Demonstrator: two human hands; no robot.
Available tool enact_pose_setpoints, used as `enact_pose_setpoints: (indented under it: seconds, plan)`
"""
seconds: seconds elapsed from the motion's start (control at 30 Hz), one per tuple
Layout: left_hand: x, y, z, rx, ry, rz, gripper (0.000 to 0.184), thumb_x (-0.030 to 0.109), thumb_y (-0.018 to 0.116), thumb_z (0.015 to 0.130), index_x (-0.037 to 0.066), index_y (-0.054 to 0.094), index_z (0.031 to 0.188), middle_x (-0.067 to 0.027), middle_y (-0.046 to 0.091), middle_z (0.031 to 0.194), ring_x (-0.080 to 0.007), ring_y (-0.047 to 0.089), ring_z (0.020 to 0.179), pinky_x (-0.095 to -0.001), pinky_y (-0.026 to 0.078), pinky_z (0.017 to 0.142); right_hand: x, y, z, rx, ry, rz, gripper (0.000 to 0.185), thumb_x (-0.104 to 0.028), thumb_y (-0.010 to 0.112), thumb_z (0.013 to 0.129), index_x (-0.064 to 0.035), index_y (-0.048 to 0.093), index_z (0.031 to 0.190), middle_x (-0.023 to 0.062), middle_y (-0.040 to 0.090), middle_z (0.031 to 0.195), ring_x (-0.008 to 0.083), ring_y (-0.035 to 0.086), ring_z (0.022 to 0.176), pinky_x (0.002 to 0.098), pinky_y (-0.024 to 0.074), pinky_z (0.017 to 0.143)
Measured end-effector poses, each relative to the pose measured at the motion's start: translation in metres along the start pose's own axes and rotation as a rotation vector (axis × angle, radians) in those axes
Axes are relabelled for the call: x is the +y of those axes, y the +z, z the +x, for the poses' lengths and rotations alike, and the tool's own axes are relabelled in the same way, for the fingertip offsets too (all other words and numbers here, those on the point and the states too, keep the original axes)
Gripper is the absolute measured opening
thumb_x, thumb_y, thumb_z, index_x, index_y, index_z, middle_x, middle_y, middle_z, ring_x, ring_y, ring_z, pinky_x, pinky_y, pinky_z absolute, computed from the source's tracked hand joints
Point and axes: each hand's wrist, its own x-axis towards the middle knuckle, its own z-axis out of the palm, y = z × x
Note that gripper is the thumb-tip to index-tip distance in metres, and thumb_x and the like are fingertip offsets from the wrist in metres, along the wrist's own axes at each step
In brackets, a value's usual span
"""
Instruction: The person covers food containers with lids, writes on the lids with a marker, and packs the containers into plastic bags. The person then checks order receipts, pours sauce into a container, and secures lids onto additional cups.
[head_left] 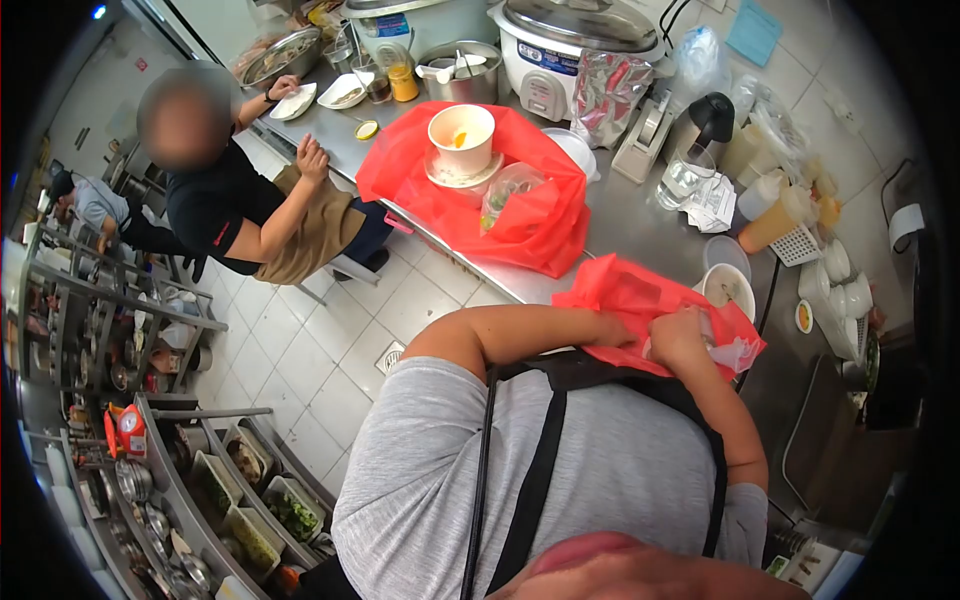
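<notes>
Close to my body at the counter's edge, a smaller red plastic bag (625, 290) lies around a white bowl (727, 288). My right hand (678, 338) is closed at the bag's front, just below the bowl; what its fingers grip is too small to make out. My left hand (615, 330) is mostly sunk in the bag's folds, its fingers hidden. Farther along the counter, a larger red bag (540, 235) is spread open under a white paper bowl (461, 128), a lidded container (463, 172) and a clear bag (510, 192).
A person (225, 190) sits at the far counter, one hand at a white dish (293, 102). Rice cookers (555, 75), a metal pot (458, 72), a tape dispenser (641, 137), a glass of water (686, 176) and sauce bottles (770, 222) stand along the wall. Shelves (180, 420) hold food trays.
</notes>
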Motion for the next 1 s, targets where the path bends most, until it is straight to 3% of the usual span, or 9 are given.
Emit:
enact_pose_setpoints:
  seconds: [0.13, 0.23, 0.4, 0.77, 0.87, 1.0]
  plan:
    - [-0.017, -0.010, 0.010, 0.050, -0.188, -0.108, 0.034, 0.027, 0.041, 0.078, 0.015, 0.048, 0.109, -0.0135, 0.056, 0.095, -0.0295, 0.055, 0.087, -0.0384, 0.042, 0.075, 0.009, -0.008, 0.002, -0.105, 0.026, 0.082, 0.026, -0.027, 0.054, 0.063, -0.0109, 0.064, 0.082, 0.0086, 0.061, 0.086, 0.0230, 0.057, 0.085, 0.0421, 0.0356, 0.081]
    - [-0.005, -0.047, 0.001, 0.244, -0.200, -0.494, 0.034, 0.027, 0.041, 0.078, 0.015, 0.048, 0.109, -0.0135, 0.056, 0.096, -0.0291, 0.054, 0.088, -0.0382, 0.042, 0.076, 0.015, 0.000, 0.011, -0.109, 0.032, 0.151, 0.028, -0.026, 0.053, 0.063, -0.0093, 0.063, 0.084, 0.0093, 0.061, 0.088, 0.0224, 0.058, 0.084, 0.0428, 0.0367, 0.080]
    - [0.003, -0.069, -0.013, 0.364, -0.211, -0.780, 0.034, 0.027, 0.042, 0.077, 0.015, 0.049, 0.108, -0.0137, 0.055, 0.097, -0.0285, 0.054, 0.089, -0.0377, 0.042, 0.076, 0.020, 0.005, 0.020, -0.086, 0.044, 0.182, 0.030, -0.027, 0.054, 0.062, -0.0085, 0.063, 0.084, 0.0096, 0.061, 0.087, 0.0230, 0.059, 0.083, 0.0416, 0.0409, 0.076]
    - [0.023, -0.065, -0.028, 0.459, -0.231, -0.837, 0.033, 0.026, 0.044, 0.077, 0.014, 0.050, 0.107, -0.0139, 0.054, 0.100, -0.0270, 0.053, 0.092, -0.0368, 0.041, 0.077, 0.025, -0.029, 0.005, -0.201, 0.072, 0.318, 0.029, -0.028, 0.058, 0.062, -0.0081, 0.063, 0.082, 0.0118, 0.061, 0.086, 0.0232, 0.059, 0.080, 0.0384, 0.0429, 0.073]
    - [0.030, -0.065, -0.029, 0.486, -0.243, -0.825, 0.033, 0.026, 0.044, 0.076, 0.014, 0.051, 0.106, -0.0140, 0.054, 0.101, -0.0266, 0.053, 0.092, -0.0365, 0.041, 0.077, 0.015, -0.002, 0.013, -0.008, 0.053, 0.178, 0.028, -0.027, 0.058, 0.061, -0.0072, 0.062, 0.080, 0.0107, 0.061, 0.083, 0.0248, 0.059, 0.077, 0.0369, 0.0451, 0.069]
    - [0.027, -0.065, -0.028, 0.455, -0.228, -0.810, 0.034, 0.026, 0.045, 0.076, 0.014, 0.051, 0.107, -0.0141, 0.053, 0.102, -0.0267, 0.052, 0.094, -0.0366, 0.041, 0.078, -0.004, 0.003, 0.017, -0.006, -0.014, 0.191, 0.021, -0.021, 0.054, 0.065, -0.0083, 0.063, 0.078, 0.0113, 0.061, 0.082, 0.0249, 0.060, 0.076, 0.0379, 0.0456, 0.067]
